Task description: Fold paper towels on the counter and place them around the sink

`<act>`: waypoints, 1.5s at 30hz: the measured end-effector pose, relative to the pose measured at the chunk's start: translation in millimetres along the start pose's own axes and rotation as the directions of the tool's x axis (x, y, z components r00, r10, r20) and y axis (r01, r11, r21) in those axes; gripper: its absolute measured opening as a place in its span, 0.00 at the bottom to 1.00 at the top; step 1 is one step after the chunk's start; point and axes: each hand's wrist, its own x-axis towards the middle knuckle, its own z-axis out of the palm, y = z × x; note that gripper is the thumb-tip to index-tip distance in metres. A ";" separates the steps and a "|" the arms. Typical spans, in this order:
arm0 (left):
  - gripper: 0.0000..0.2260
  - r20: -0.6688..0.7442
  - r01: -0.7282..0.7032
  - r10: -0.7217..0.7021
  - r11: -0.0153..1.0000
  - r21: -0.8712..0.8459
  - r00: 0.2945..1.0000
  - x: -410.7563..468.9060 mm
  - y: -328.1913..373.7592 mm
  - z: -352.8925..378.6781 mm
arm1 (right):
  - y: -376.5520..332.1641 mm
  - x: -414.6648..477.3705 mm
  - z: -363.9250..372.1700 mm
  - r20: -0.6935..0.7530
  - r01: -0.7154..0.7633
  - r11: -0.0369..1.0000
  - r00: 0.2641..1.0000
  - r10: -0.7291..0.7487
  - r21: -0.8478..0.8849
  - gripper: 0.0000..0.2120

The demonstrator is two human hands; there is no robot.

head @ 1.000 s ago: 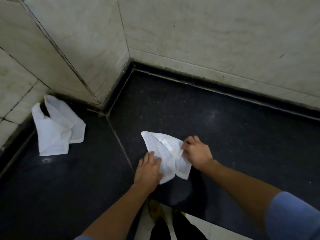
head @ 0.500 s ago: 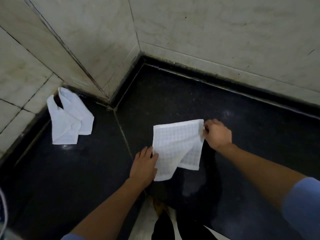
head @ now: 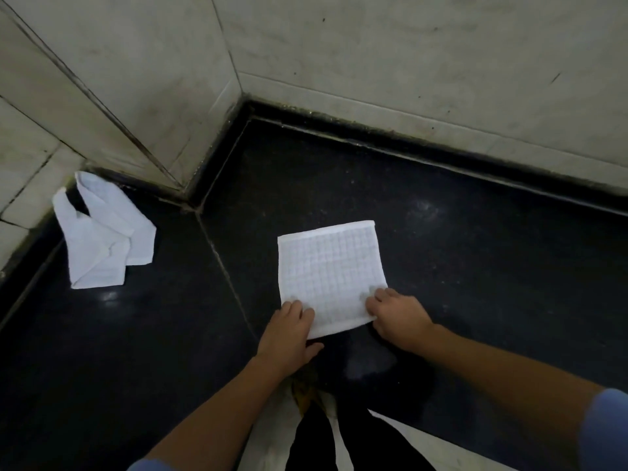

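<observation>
A white grid-patterned paper towel (head: 331, 270) lies spread flat as a square on the dark counter (head: 475, 266). My left hand (head: 289, 331) holds its near-left corner, fingers on top and thumb at the edge. At the near-right corner my right hand (head: 399, 317) grips the towel with curled fingers on the sheet. A second white towel (head: 102, 246), loosely folded, sits at the far left against the wall. No sink is in view.
Pale tiled walls (head: 407, 79) meet in a corner behind the counter, with a raised dark lip along their base. A seam (head: 224, 266) in the counter runs just left of the towel. The counter's front edge is beside my body.
The bunched towel was opened out and laid flat. My right hand went from its far-right corner to its near-right corner; my left hand stayed at the near-left corner.
</observation>
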 end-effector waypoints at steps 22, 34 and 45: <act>0.08 0.059 0.299 -0.305 0.851 -0.432 0.951 64.8 -49.3 -81.9 | 63.3 58.8 -67.8 0.081 -0.382 0.865 0.923 0.377 0.326 0.09; 0.13 0.013 0.516 -0.518 0.849 -0.117 0.855 96.3 -57.8 -65.9 | 64.3 88.6 -43.9 0.097 -0.503 0.845 0.864 0.494 0.179 0.12; 0.04 -0.016 0.093 -0.093 0.996 -0.011 0.996 40.2 -4.9 -26.3 | 3.1 35.4 -13.5 0.050 -0.135 0.959 0.991 0.126 0.250 0.09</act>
